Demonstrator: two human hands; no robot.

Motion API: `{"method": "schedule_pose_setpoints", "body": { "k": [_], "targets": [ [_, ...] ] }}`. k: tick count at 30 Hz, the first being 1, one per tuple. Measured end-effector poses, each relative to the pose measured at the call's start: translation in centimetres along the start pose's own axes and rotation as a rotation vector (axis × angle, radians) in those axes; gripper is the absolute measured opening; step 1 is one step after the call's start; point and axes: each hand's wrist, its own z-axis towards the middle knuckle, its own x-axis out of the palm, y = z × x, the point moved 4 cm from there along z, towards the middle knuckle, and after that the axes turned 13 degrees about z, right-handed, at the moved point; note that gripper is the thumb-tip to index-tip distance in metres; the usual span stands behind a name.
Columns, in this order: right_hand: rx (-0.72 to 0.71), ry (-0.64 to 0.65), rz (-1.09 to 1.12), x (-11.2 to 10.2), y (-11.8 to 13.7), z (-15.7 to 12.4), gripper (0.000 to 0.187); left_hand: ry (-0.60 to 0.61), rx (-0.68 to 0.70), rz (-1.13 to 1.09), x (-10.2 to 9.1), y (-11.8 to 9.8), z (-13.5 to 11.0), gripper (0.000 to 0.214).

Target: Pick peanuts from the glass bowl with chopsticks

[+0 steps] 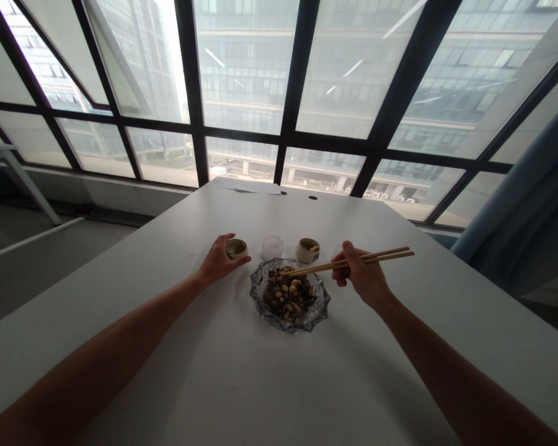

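My left hand (pixel 217 259) grips a small round cup (pixel 237 254) from its left side, thumb in front and fingers behind. My right hand (pixel 359 272) is closed around a pair of wooden chopsticks (pixel 323 268). Their tips reach into a scalloped glass bowl (pixel 323 313), touching or just over a heap of dark seeds and paler nuts (pixel 291 297). Behind the bowl stand a translucent white cup (pixel 273 246) and a second small round cup (pixel 308 253) with a few pale pieces inside. Another clear cup (pixel 337 251) is mostly hidden behind my right hand.
Everything stands on a white table (pixel 260 384). Papers (pixel 246 185) lie at its far edge, near two dark round spots or holes (pixel 312 197). Large black-framed windows rise beyond. A blue curtain (pixel 516 198) hangs at right, and a white metal frame (pixel 30 186) stands at left.
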Motion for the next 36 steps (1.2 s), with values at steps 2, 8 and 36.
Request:
{"method": "schedule_pose_setpoints", "body": {
  "k": [2, 8, 36],
  "targets": [
    [-0.045, 0.040, -0.054, -0.5, 0.9, 0.1, 0.060, -0.036, 0.040, 0.053, -0.5, -0.8, 0.5, 0.074],
    [-0.124, 0.156, -0.115, -1.0, 3.3, -0.3, 0.060, 0.078, 0.285, 0.200, 1.1, -6.0, 3.0, 0.068],
    [-0.362, -0.058, 0.072, -0.4, -0.2, -0.2, 0.049, 0.187, 0.625, 0.225, 2.4, -10.8, 5.0, 0.062]
  ]
}}
